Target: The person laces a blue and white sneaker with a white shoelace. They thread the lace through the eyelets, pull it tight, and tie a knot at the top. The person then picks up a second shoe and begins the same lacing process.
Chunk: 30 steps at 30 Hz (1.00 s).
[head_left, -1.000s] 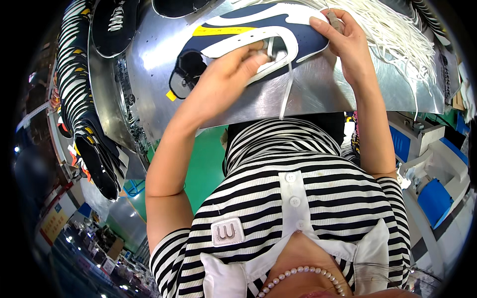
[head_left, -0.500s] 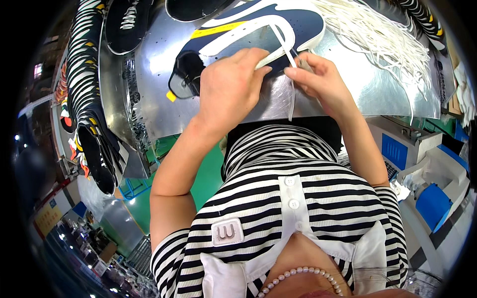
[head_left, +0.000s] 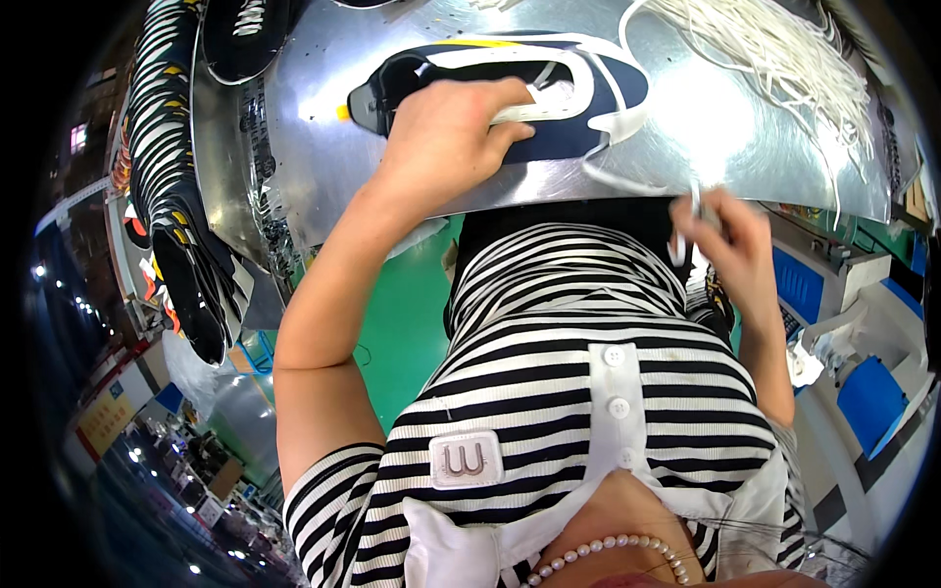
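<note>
Our L hand [head_left: 446,132] pinches the white trim [head_left: 582,83] of the navy shoe upper [head_left: 554,147]; our R hand [head_left: 737,233], blurred, grips white lace [head_left: 622,182] just off the metal table [head_left: 319,171]. Vs a moment ago, R hand's farther from the upper, so we're prob. mid-pull. Upper lies on the table, w/ yellow strip [head_left: 475,42] along its far side, black heel end [head_left: 387,90] to our L.

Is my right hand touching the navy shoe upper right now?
Apart. The head view shows metal table between the right hand and the navy shoe upper, with white lace running toward the hand.
</note>
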Each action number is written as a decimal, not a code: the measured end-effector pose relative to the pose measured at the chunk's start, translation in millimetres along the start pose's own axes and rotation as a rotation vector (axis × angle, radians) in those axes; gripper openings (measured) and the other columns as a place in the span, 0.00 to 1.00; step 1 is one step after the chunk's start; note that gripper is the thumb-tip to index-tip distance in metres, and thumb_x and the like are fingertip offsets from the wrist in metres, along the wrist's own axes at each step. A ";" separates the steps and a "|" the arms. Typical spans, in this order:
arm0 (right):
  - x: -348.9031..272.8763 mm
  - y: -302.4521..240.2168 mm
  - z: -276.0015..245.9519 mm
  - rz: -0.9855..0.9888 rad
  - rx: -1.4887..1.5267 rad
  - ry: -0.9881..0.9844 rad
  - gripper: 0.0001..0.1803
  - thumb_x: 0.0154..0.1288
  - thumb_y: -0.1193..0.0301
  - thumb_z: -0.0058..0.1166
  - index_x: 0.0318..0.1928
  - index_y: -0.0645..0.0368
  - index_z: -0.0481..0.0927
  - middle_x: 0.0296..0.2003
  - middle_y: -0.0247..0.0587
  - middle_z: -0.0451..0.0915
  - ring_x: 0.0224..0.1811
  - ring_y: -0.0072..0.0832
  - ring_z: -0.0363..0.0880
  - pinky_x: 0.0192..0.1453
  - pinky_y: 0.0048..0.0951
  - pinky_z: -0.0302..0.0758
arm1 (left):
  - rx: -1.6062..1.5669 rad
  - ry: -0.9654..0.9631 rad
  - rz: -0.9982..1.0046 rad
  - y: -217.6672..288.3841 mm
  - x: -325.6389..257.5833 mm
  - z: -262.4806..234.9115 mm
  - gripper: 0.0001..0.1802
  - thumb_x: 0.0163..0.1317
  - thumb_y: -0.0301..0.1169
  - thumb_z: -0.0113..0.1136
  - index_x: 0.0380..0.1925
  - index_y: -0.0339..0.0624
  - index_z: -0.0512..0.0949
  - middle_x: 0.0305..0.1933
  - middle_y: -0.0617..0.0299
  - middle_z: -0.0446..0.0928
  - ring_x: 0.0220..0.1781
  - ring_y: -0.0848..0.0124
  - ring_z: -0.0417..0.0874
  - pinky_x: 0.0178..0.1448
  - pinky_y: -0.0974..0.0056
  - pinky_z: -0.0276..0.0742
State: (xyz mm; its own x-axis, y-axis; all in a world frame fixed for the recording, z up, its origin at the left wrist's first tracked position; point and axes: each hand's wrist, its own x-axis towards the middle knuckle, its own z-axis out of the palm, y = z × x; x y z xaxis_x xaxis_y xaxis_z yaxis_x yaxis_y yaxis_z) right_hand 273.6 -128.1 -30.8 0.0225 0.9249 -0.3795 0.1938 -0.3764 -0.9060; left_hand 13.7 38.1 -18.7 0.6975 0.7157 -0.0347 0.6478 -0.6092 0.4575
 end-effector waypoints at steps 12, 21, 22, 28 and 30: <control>124.8 -34.2 35.3 -0.460 0.125 -0.026 0.09 0.66 0.73 0.60 0.44 0.61 0.83 0.35 0.30 0.83 0.38 0.14 0.78 0.44 0.16 0.74 | -0.092 -0.124 -0.070 36.1 18.0 -24.7 0.15 0.69 0.36 0.56 0.46 0.35 0.81 0.36 0.49 0.82 0.35 0.59 0.83 0.42 0.61 0.76; 119.6 -30.7 42.9 -0.322 0.208 0.160 0.13 0.69 0.70 0.57 0.49 0.62 0.75 0.34 0.35 0.82 0.36 0.21 0.79 0.37 0.24 0.73 | -0.058 -0.018 -0.119 23.7 30.7 6.3 0.13 0.62 0.40 0.65 0.32 0.40 0.83 0.20 0.59 0.77 0.21 0.67 0.75 0.30 0.63 0.70; 112.2 -31.2 42.5 -0.305 0.271 0.196 0.10 0.68 0.72 0.58 0.45 0.64 0.77 0.31 0.30 0.80 0.34 0.12 0.75 0.35 0.15 0.70 | -0.070 -0.005 -0.120 23.7 30.7 7.2 0.13 0.62 0.38 0.66 0.32 0.37 0.82 0.20 0.59 0.77 0.20 0.71 0.73 0.28 0.67 0.69; 73.6 -13.8 39.5 -0.374 -0.017 0.115 0.10 0.70 0.69 0.55 0.40 0.64 0.75 0.27 0.42 0.82 0.28 0.29 0.83 0.35 0.28 0.76 | -0.076 0.064 -0.085 15.1 34.5 14.8 0.14 0.62 0.43 0.63 0.26 0.46 0.83 0.15 0.61 0.75 0.19 0.61 0.76 0.26 0.59 0.69; 76.1 -12.0 41.4 -0.378 -0.066 0.133 0.09 0.69 0.69 0.56 0.39 0.63 0.75 0.25 0.43 0.82 0.26 0.32 0.82 0.33 0.30 0.75 | -0.073 0.068 -0.076 14.9 36.0 14.8 0.14 0.62 0.44 0.63 0.26 0.45 0.83 0.15 0.62 0.74 0.18 0.62 0.75 0.26 0.59 0.69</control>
State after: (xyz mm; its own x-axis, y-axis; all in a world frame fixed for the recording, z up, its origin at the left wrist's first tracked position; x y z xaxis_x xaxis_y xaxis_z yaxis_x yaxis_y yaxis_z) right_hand 232.4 -55.4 -56.6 0.0635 0.9979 0.0094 0.2749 -0.0084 -0.9614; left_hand 53.0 49.8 -26.3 0.6233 0.7819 -0.0127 0.6722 -0.5274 0.5195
